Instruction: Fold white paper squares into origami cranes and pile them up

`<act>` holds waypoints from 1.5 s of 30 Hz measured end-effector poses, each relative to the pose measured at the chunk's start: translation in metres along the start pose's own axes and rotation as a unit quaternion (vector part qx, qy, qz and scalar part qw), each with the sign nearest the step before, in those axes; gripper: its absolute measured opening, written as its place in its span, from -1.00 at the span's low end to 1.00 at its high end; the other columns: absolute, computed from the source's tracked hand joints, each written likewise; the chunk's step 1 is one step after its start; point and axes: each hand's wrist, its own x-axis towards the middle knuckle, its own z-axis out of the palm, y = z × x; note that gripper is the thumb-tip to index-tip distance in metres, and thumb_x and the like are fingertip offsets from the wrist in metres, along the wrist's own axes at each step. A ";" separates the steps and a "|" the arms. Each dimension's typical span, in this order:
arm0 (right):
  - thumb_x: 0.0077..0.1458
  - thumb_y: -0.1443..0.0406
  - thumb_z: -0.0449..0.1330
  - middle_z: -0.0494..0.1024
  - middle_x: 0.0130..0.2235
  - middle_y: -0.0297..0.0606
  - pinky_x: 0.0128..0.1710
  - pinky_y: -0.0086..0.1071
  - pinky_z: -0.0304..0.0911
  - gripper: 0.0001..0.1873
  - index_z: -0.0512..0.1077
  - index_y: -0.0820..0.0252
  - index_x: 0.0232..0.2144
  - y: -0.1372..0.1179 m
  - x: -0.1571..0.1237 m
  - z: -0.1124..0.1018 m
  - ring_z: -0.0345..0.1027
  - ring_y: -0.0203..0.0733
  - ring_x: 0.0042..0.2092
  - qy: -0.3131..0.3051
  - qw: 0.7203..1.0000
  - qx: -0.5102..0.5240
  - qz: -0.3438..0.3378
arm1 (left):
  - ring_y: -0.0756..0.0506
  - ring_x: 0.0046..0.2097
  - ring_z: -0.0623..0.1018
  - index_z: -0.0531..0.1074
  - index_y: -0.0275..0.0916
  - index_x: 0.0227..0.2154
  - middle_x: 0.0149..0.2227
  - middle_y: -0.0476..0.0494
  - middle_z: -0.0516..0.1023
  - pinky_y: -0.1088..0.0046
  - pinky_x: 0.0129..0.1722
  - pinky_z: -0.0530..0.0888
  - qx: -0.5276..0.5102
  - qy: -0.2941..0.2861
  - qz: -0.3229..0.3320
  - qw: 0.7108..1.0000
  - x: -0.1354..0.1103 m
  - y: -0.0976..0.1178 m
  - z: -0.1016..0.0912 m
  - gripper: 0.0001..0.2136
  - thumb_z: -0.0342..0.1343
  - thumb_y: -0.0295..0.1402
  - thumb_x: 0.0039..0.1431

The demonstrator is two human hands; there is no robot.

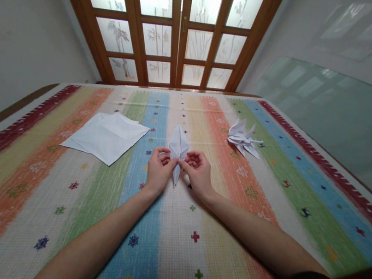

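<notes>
The left hand (160, 173) and right hand (199, 175) pinch the folded paper (178, 144) at the middle of the worktop (170, 244); whether it touches down is hard to tell. White sheets (108, 135) lie to the left, folded pieces (240, 139) to the right.

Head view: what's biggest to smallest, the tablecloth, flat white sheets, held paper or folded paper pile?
1. Tablecloth
2. Flat white sheets
3. Held paper and folded paper pile: they look too alike to rank.

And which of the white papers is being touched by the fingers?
The narrow folded paper in the middle, between the left hand and right hand; the flat sheets and the spiky folded pieces lie apart, untouched.
</notes>
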 end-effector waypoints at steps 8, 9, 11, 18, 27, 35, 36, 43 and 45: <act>-0.04 0.14 0.31 0.48 -0.35 -0.27 -0.35 -0.32 0.35 -0.74 0.37 0.13 -0.37 -0.004 -0.003 0.000 0.39 -0.21 -0.33 0.003 0.998 -0.059 -0.017 | 0.00 -0.41 0.54 0.24 -0.21 -0.29 -0.42 -0.01 0.51 0.48 -0.36 0.45 -0.001 0.006 0.010 1.000 -0.001 0.000 0.001 -0.67 0.26 -0.34 -0.09; -0.04 0.15 0.31 0.48 -0.35 -0.27 -0.35 -0.32 0.35 -0.75 0.38 0.14 -0.38 -0.004 -0.003 0.000 0.39 -0.21 -0.34 -0.002 0.998 -0.059 -0.014 | -0.01 -0.40 0.54 0.25 -0.21 -0.28 -0.42 -0.02 0.51 0.47 -0.35 0.45 0.001 0.006 0.008 1.000 -0.001 0.000 0.001 -0.67 0.26 -0.34 -0.08; -0.05 0.15 0.30 0.47 -0.37 -0.27 -0.35 -0.32 0.34 -0.76 0.38 0.16 -0.41 -0.005 -0.002 0.000 0.37 -0.22 -0.35 -0.010 0.998 -0.060 -0.010 | -0.02 -0.38 0.55 0.27 -0.22 -0.26 -0.39 -0.05 0.52 0.46 -0.33 0.45 0.002 0.007 0.006 1.000 -0.001 0.000 0.001 -0.66 0.26 -0.35 -0.08; -0.02 0.21 0.24 0.40 -0.46 -0.36 -0.43 -0.39 0.25 -0.82 0.32 0.15 -0.51 -0.009 -0.002 0.001 0.29 -0.27 -0.41 -0.021 0.998 -0.053 -0.023 | 0.01 -0.38 0.51 0.32 -0.25 -0.30 -0.38 -0.04 0.50 0.50 -0.34 0.43 0.005 0.025 0.029 0.999 -0.002 0.001 0.002 -0.70 0.27 -0.39 -0.12; 0.01 0.24 0.21 0.38 -0.47 -0.39 -0.41 -0.41 0.21 -0.85 0.32 0.16 -0.50 -0.008 -0.003 0.001 0.27 -0.30 -0.41 -0.033 0.999 -0.034 -0.024 | -0.01 -0.34 0.53 0.35 -0.23 -0.28 -0.35 -0.04 0.51 0.48 -0.31 0.43 0.029 0.043 0.068 0.996 -0.005 0.002 0.003 -0.72 0.28 -0.41 -0.08; 0.04 0.24 0.21 0.43 -0.44 -0.38 -0.39 -0.41 0.25 -0.87 0.36 0.16 -0.45 -0.008 -0.003 0.000 0.31 -0.30 -0.39 -0.038 0.998 -0.031 -0.043 | -0.05 -0.37 0.53 0.44 -0.28 -0.35 -0.39 -0.10 0.55 0.44 -0.33 0.44 0.046 0.005 0.047 0.998 -0.004 0.004 0.002 -0.78 0.28 -0.31 -0.05; 0.05 0.23 0.21 0.43 -0.45 -0.37 -0.39 -0.41 0.25 -0.87 0.36 0.16 -0.44 -0.008 -0.004 0.001 0.32 -0.30 -0.39 -0.038 0.998 -0.033 -0.048 | -0.05 -0.38 0.53 0.45 -0.28 -0.37 -0.41 -0.10 0.55 0.44 -0.34 0.44 0.059 -0.001 0.048 0.997 -0.005 0.004 0.002 -0.81 0.25 -0.30 -0.02; -0.01 0.23 0.24 0.39 -0.58 -0.41 -0.49 -0.43 0.21 -0.79 0.33 0.15 -0.57 -0.016 -0.008 0.005 0.26 -0.33 -0.52 0.022 0.987 -0.128 -0.099 | -0.06 -0.32 0.46 0.41 -0.25 -0.52 -0.39 -0.10 0.47 0.44 -0.33 0.38 0.293 0.074 0.216 0.928 -0.014 0.012 0.001 -0.90 0.17 -0.37 0.05; -0.01 0.24 0.23 0.39 -0.59 -0.41 -0.49 -0.43 0.21 -0.80 0.32 0.15 -0.58 -0.018 -0.008 0.006 0.26 -0.33 -0.54 0.032 0.980 -0.154 -0.121 | -0.04 -0.37 0.45 0.41 -0.25 -0.55 -0.45 -0.07 0.46 0.45 -0.35 0.37 0.322 0.079 0.248 0.910 -0.016 0.012 0.001 -0.85 0.16 -0.36 0.08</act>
